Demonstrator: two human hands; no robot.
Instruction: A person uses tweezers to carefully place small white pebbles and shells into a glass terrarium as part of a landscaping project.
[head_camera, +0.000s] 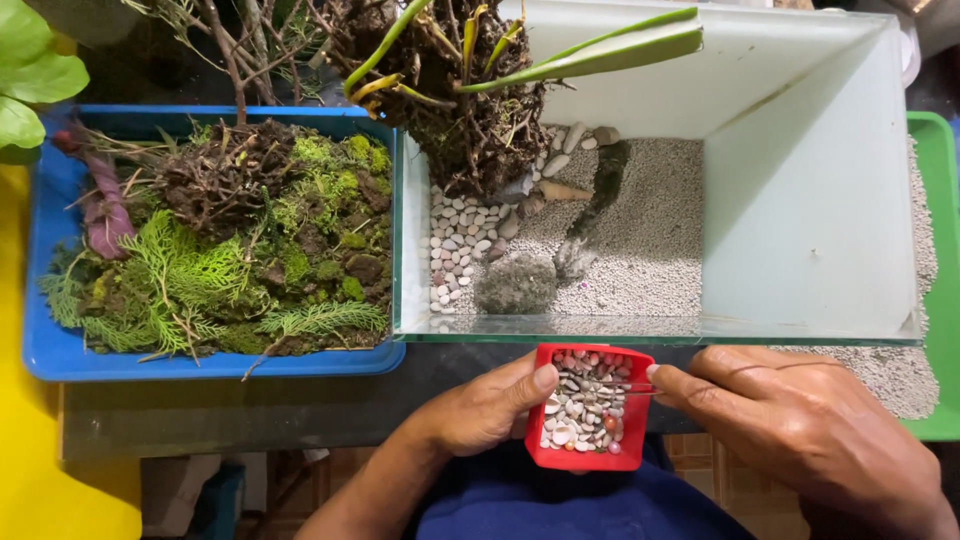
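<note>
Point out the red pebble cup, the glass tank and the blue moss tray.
red pebble cup (541, 455): head view, bottom-left rim.
glass tank (800, 200): head view, right inner wall.
blue moss tray (45, 350): head view, left rim.

View: head camera, the only one, worn by the person.
Direction: steeply downward onto the glass tank (800, 200).
Distance: close, tank filling the upper right.
Edges: blue tray (60, 340) left of tank; both hands just below it.

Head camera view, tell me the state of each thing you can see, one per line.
Red cup: upright, filled with mixed pebbles, held by left hand.
Right hand: pinching thin tweezers over the cup.
Glass tank: open-topped, partly filled with gravel, pebbles, a rooted plant.
Blue tray: full of moss and ferns.
</note>
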